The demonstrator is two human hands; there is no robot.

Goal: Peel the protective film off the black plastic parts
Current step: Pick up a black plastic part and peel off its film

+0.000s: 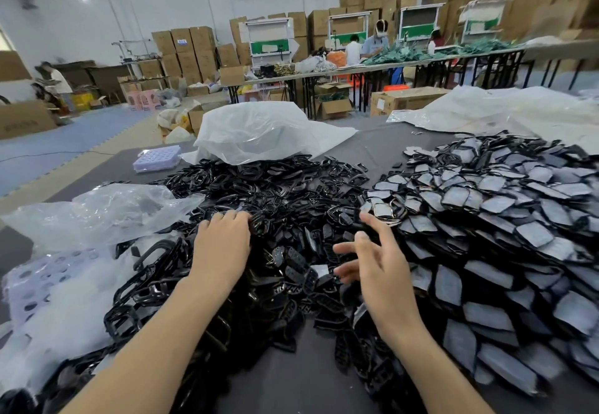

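Heap of glossy black plastic parts (285, 193) at frame centre hides my left hand's (223, 245) curled fingertips, so I cannot tell its grasp; my right hand (379, 267) hovers just right, splayed, released.

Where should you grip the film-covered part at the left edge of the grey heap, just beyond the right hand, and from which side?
Pinch the film-covered part by its black rim, probably coming from the near left, where the right hand is open. It lies at the edge of the heap with that side exposed; neighbours overlap its far right.
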